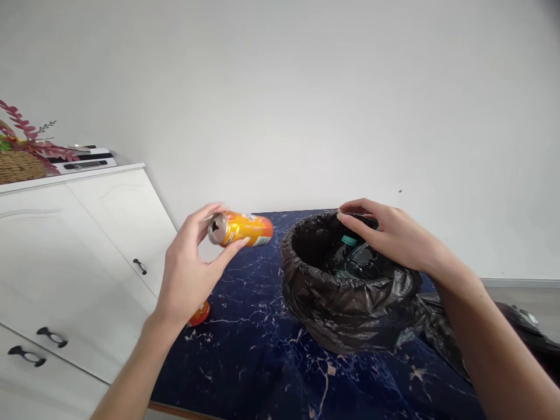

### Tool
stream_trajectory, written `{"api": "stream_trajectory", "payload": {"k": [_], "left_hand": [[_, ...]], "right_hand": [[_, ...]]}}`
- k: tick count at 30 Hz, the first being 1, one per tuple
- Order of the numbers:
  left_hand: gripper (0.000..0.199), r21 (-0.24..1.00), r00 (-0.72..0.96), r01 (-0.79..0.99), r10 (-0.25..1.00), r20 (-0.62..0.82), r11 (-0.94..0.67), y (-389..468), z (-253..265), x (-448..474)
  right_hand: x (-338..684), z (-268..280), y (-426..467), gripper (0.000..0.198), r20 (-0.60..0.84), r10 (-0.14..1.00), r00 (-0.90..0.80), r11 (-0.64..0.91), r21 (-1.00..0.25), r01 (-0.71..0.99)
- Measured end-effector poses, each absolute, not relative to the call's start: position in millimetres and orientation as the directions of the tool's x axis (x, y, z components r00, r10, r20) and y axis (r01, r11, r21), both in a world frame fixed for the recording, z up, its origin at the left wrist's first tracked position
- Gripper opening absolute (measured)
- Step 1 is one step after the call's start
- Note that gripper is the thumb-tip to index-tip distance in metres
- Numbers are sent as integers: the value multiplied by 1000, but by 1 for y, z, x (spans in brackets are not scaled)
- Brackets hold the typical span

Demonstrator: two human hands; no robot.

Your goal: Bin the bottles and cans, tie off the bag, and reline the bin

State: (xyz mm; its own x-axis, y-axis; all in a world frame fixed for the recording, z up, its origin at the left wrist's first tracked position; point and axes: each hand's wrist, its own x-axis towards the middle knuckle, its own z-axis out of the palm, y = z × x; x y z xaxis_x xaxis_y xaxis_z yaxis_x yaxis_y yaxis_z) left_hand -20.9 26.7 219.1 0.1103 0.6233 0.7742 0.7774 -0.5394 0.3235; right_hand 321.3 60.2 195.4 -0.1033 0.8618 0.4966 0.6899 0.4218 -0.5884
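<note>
My left hand (192, 256) is wrapped round an orange drink can (247, 229), tilted on its side in the air. The can's opened top faces left, and its far end points toward the bin. A black garbage bag (345, 309) lines a round bin on the counter and folds over its rim. My right hand (385, 233) reaches over the bin's right side, thumb and fingers pinched at the bag's far edge. Inside lie clear plastic bottles, one with a teal cap (349, 240). Below my left wrist, another orange-red can or bottle (200, 314) is partly hidden.
The dark blue marbled counter (262, 361) reaches back to a white wall. White cabinets (83, 251) with black handles stand at left, topped by a wicker basket (21, 167) with pink foliage. More black bag plastic (444, 326) lies right of the bin.
</note>
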Motion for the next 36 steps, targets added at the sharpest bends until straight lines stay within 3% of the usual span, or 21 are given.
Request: {"api": "stream_trajectory", "payload": {"k": [3, 6, 10, 14, 18, 23, 26, 30, 33, 36], "left_hand": [[65, 375, 177, 598, 573, 801, -709, 26, 247, 18], [75, 371, 283, 505, 556, 782, -779, 35, 262, 47], [90, 309, 440, 548, 582, 684, -777, 55, 270, 72], [108, 190, 604, 626, 625, 494, -756, 71, 271, 91], [112, 204, 649, 626, 648, 399, -753, 75, 265, 102], [58, 211, 440, 658, 596, 672, -723, 62, 256, 76], [39, 194, 242, 783, 577, 780, -590, 50, 241, 36], [46, 160, 43, 946, 601, 798, -281, 41, 203, -32], [72, 113, -67, 993, 667, 742, -26, 39, 168, -82], [97, 107, -240, 970, 774, 587, 219, 36, 136, -120]], "right_hand": [[320, 196, 61, 55, 524, 849, -62, 423, -606, 673], [319, 197, 60, 55, 547, 835, -60, 441, -599, 668], [321, 198, 59, 67, 555, 832, -14, 449, -658, 605], [324, 199, 57, 73, 555, 829, 70, 440, -724, 531], [326, 201, 56, 73, 548, 833, 74, 433, -730, 528], [325, 205, 52, 71, 576, 817, 29, 465, -687, 558], [323, 207, 48, 72, 586, 810, -2, 477, -658, 583], [320, 207, 47, 69, 582, 813, -31, 485, -646, 589], [317, 204, 50, 68, 576, 816, -37, 479, -641, 600], [314, 201, 52, 67, 566, 823, -51, 469, -625, 624]]}}
